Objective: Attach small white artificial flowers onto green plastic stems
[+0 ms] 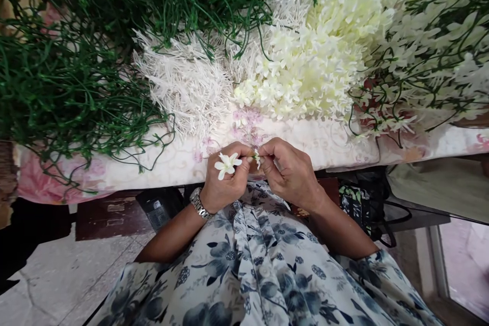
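Observation:
My left hand [228,177], with a metal watch on its wrist, is closed in a pinch. A white artificial flower [228,164] sticks out from its fingers. Against its fingertips, my right hand [289,173] pinches a second small white flower [257,159]. Both hands meet in front of my body at the table's near edge. The stem between the fingers is mostly hidden. Beyond the hands lie a pile of cream-white petals [305,71] and a heap of thin white stamen-like pieces [191,81].
Tangled green plastic stems [76,81] cover the table's left and back. At right lies a pile of green stems bearing white flowers [439,56]. A flowered cloth [133,168] covers the table. A dark bag [362,204] sits below its edge on the right.

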`<state>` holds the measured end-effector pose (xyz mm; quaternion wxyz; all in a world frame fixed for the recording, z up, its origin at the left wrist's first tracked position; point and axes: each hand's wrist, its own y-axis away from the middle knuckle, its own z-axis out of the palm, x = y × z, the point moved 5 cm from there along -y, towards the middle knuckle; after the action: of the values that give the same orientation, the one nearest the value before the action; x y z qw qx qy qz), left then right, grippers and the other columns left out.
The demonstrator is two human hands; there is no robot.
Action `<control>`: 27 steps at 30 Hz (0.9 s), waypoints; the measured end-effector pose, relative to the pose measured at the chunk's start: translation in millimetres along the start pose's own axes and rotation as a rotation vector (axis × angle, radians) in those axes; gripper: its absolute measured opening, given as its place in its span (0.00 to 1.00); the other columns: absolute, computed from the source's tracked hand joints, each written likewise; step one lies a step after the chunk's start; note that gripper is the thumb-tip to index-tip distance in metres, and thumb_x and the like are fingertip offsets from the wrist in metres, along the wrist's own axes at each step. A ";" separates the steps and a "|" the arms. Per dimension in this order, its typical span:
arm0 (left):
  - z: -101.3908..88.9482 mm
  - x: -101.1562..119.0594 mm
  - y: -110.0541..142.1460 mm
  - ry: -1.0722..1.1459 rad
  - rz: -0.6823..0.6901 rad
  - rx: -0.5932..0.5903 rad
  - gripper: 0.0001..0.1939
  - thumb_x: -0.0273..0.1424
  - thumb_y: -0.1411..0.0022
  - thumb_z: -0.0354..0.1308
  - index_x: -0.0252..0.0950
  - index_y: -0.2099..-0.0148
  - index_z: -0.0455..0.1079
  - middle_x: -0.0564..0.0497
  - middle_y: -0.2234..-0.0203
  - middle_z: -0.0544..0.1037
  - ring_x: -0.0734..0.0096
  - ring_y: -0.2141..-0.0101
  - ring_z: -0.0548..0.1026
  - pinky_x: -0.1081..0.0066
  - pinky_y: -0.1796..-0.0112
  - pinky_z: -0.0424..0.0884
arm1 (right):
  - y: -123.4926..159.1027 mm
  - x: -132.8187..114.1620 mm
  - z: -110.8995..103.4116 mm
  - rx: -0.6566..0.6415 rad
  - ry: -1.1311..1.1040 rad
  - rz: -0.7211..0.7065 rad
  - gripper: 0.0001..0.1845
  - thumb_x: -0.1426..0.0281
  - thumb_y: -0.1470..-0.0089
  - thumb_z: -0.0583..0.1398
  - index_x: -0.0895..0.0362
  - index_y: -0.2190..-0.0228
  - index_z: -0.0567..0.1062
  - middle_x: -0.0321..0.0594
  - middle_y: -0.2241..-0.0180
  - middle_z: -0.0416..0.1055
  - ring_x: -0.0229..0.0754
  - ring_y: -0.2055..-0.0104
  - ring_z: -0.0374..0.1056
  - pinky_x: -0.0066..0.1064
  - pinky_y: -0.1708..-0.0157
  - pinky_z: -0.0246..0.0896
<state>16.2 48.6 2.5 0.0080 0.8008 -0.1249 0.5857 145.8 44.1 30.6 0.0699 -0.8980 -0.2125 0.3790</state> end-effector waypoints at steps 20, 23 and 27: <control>1.4 4.5 0.4 -0.152 0.102 0.041 0.05 0.23 0.44 0.50 0.34 0.69 0.66 0.53 0.77 0.70 0.76 0.75 0.68 0.75 0.72 0.65 | 2.7 8.4 4.5 -0.008 -0.099 0.061 0.04 0.76 0.46 0.54 0.57 0.67 0.66 0.34 0.73 0.67 0.31 0.74 0.63 0.22 0.74 0.58; 2.0 4.8 -0.3 -0.152 0.104 0.056 0.05 0.22 0.45 0.50 0.34 0.69 0.65 0.53 0.77 0.70 0.76 0.75 0.68 0.75 0.73 0.65 | 2.1 6.9 5.1 -0.004 -0.084 0.055 0.03 0.76 0.46 0.53 0.57 0.68 0.66 0.34 0.74 0.66 0.31 0.74 0.62 0.23 0.74 0.58; 3.5 3.7 -0.2 -0.163 0.088 0.065 0.05 0.21 0.46 0.49 0.34 0.69 0.65 0.53 0.78 0.70 0.76 0.76 0.68 0.75 0.72 0.65 | 1.7 6.1 6.8 0.002 -0.062 0.053 0.04 0.76 0.45 0.53 0.57 0.69 0.66 0.34 0.74 0.66 0.32 0.74 0.63 0.23 0.74 0.58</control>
<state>20.6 47.6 4.9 -0.0538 0.8393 -0.1413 0.5222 145.3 45.0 21.4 0.0543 -0.8910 -0.1901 0.4087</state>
